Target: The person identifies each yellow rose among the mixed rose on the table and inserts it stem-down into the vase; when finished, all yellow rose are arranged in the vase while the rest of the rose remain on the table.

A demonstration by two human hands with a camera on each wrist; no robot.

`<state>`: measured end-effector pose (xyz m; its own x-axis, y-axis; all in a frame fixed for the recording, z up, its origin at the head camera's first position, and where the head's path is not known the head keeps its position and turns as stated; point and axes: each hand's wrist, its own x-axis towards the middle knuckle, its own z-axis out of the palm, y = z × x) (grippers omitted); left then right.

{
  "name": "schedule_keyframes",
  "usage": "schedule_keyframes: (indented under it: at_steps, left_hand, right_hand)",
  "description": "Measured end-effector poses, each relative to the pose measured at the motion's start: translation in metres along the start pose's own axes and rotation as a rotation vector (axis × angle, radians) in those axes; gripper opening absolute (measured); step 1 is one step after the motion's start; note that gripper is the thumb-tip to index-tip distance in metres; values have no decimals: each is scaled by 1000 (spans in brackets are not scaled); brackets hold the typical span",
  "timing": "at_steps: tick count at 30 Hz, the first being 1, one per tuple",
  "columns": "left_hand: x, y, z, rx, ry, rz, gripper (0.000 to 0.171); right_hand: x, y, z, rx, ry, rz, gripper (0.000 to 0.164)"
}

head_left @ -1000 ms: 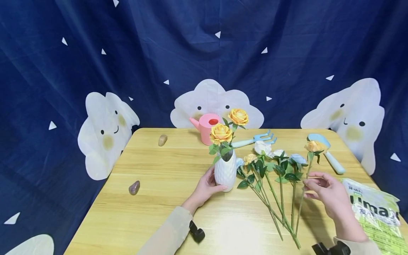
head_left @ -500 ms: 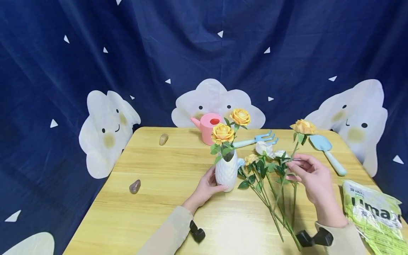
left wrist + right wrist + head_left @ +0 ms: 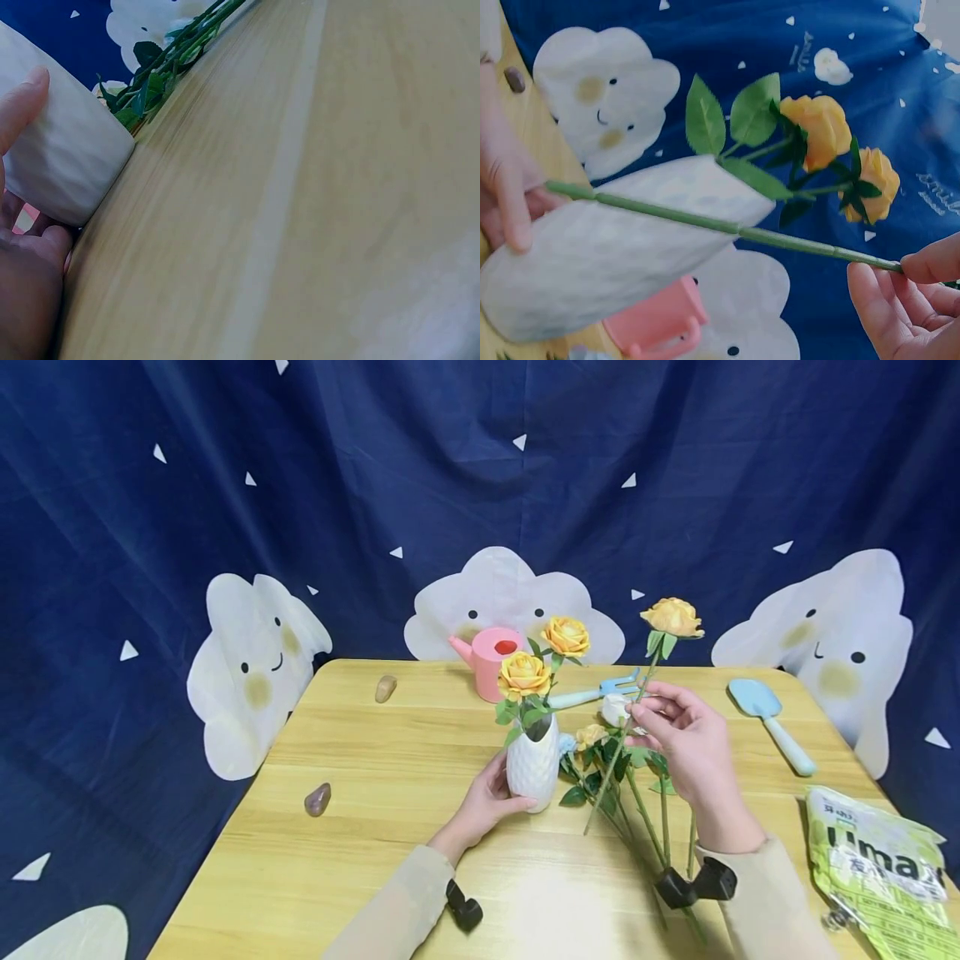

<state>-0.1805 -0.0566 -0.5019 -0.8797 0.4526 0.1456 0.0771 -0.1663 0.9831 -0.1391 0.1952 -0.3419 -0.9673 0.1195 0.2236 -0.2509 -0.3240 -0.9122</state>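
Blue curtain (image 3: 450, 460) printed with clouds backs a wooden table (image 3: 420, 752) as a person's right hand (image 3: 686, 739) pinches a yellow rose (image 3: 672, 618) by its stem, bloom above the fingers, bare end slanting below. Left of that pinch, the left hand (image 3: 486, 797) grips a white vase (image 3: 532, 768) holding two roses (image 3: 524, 675). Held from high up, the long stem could swing and knock the vase or catch the loose flowers (image 3: 591, 737) beneath the fingers; a slack left hold could let the vase tip.

Pink watering can (image 3: 489, 679), blue shovel (image 3: 773, 727), 2 stones (image 3: 317, 800)
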Motion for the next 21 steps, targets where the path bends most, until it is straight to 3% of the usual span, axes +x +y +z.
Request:
schedule_keyframes:
  at_steps: [6,13,21]
  left_hand:
    - [5,-18,-5,-3,3,7,87]
    - [6,-23,-5,6,0,59,83]
    - [5,-24,-6,15,-3,69,83]
  right_hand:
    - [6,-3,13,19,-19,16,23]
    - [13,-6,18,21,-5,-35,12]
    - [16,-8,24,7,42,-59,12]
